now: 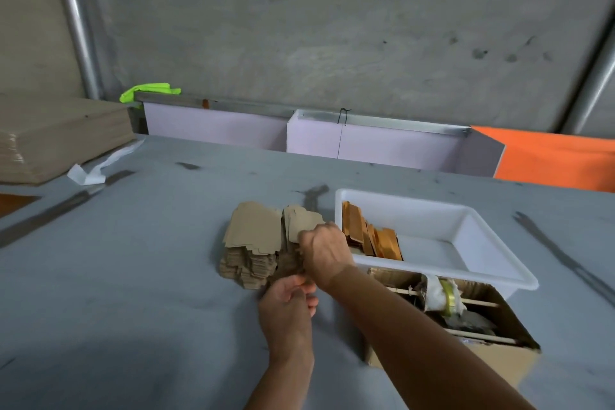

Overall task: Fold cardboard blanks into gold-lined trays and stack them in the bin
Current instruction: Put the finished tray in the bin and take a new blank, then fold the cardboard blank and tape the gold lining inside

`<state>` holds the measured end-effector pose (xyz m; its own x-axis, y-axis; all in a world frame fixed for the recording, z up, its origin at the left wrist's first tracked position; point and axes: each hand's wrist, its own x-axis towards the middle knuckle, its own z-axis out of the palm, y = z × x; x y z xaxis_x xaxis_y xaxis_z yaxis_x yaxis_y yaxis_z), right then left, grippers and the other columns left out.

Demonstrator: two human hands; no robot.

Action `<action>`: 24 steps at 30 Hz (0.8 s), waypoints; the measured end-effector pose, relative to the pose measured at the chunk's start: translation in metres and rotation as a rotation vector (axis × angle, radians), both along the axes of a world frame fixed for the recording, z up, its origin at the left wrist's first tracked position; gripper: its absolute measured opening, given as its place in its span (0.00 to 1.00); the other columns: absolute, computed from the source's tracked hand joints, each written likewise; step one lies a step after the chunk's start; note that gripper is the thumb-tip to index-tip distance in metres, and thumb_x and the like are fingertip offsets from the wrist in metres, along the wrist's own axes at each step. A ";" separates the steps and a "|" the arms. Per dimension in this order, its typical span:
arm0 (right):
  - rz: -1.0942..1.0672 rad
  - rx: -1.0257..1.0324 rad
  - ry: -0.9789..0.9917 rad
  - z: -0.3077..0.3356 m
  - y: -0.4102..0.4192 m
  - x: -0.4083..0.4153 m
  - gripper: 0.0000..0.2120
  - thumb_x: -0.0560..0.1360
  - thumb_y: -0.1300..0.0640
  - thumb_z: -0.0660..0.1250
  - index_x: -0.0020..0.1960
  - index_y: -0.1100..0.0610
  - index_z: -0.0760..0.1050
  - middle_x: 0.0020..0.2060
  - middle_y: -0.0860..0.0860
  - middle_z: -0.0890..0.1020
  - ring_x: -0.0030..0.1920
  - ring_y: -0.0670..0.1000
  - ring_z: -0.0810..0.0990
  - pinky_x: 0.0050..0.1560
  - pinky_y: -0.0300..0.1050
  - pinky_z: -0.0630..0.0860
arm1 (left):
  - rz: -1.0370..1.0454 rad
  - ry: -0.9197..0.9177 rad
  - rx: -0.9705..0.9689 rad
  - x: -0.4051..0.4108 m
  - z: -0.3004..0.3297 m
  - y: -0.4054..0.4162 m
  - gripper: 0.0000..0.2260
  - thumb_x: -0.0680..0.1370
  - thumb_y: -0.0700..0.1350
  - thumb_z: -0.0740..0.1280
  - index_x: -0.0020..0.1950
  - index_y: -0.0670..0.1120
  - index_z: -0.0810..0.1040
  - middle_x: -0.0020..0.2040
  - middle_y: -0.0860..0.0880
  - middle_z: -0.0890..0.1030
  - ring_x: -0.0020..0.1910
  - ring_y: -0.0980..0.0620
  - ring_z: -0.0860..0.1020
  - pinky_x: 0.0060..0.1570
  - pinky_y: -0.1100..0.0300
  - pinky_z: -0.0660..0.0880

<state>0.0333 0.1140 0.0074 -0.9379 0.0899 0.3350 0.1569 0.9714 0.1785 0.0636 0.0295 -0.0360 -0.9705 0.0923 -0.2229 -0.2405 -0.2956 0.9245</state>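
A pile of flat brown cardboard blanks (pixel 251 243) lies in the middle of the grey table (pixel 133 260). My right hand (pixel 324 251) is on the pile's right side and pinches the top blank (pixel 301 221), lifting its edge. Just below it, my left hand (pixel 288 304) is at the pile's near right corner, fingers curled; whether it holds a blank is unclear. To the right stands a white plastic bin (pixel 466 220) with several folded gold-lined trays (pixel 369 236) stacked on edge at its left end.
An open cardboard box (pixel 479 326) with sticks, a tape roll and scraps sits under the bin's near edge. A stack of large cardboard sheets (pixel 50 140) lies at the far left. Lilac panels (pixel 366 143) and an orange sheet (pixel 559 156) line the table's back edge.
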 end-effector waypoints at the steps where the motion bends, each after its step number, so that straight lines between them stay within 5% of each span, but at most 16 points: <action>1: -0.009 -0.029 0.017 0.000 0.000 0.001 0.08 0.77 0.63 0.57 0.50 0.59 0.75 0.43 0.55 0.80 0.42 0.54 0.74 0.50 0.45 0.68 | -0.004 0.001 -0.002 0.001 -0.001 0.001 0.15 0.75 0.28 0.59 0.38 0.45 0.79 0.33 0.45 0.81 0.31 0.50 0.76 0.34 0.60 0.74; 6: -0.005 -0.090 -0.009 0.005 0.003 0.005 0.08 0.78 0.55 0.61 0.50 0.59 0.76 0.44 0.54 0.80 0.41 0.52 0.72 0.45 0.43 0.66 | -0.010 0.001 -0.005 0.004 -0.001 0.001 0.14 0.76 0.29 0.58 0.40 0.45 0.77 0.34 0.45 0.80 0.31 0.51 0.76 0.33 0.62 0.73; 10: 0.038 -0.052 -0.092 0.010 0.006 0.011 0.07 0.78 0.60 0.60 0.54 0.60 0.75 0.45 0.55 0.78 0.42 0.51 0.71 0.43 0.42 0.67 | -0.013 0.002 -0.017 0.008 -0.002 0.003 0.11 0.76 0.30 0.58 0.44 0.42 0.78 0.37 0.43 0.81 0.32 0.51 0.76 0.34 0.61 0.73; 13: 0.013 -0.066 -0.031 0.010 0.006 0.016 0.07 0.78 0.62 0.59 0.53 0.61 0.74 0.39 0.54 0.72 0.40 0.50 0.69 0.42 0.42 0.67 | -0.022 0.005 -0.032 0.012 -0.002 0.006 0.13 0.76 0.30 0.58 0.42 0.44 0.78 0.37 0.43 0.81 0.32 0.50 0.76 0.35 0.60 0.74; 19: 0.021 -0.107 0.136 0.014 -0.003 0.020 0.08 0.77 0.66 0.58 0.47 0.62 0.76 0.35 0.55 0.75 0.36 0.53 0.68 0.41 0.44 0.65 | -0.002 0.021 -0.049 0.012 -0.001 0.007 0.13 0.76 0.30 0.59 0.40 0.44 0.77 0.36 0.43 0.81 0.32 0.49 0.77 0.34 0.60 0.74; 24: -0.038 -0.135 0.533 0.031 -0.003 0.030 0.15 0.53 0.72 0.76 0.24 0.58 0.73 0.17 0.50 0.71 0.20 0.50 0.63 0.25 0.38 0.70 | -0.002 0.047 -0.039 0.012 0.000 0.007 0.12 0.76 0.29 0.58 0.43 0.42 0.77 0.36 0.43 0.81 0.31 0.50 0.75 0.34 0.60 0.73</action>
<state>0.0635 0.1110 0.0384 -0.6367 0.1958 0.7458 0.2269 0.9720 -0.0614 0.0760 0.0368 -0.0359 -0.9798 0.0866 -0.1802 -0.1967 -0.2586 0.9457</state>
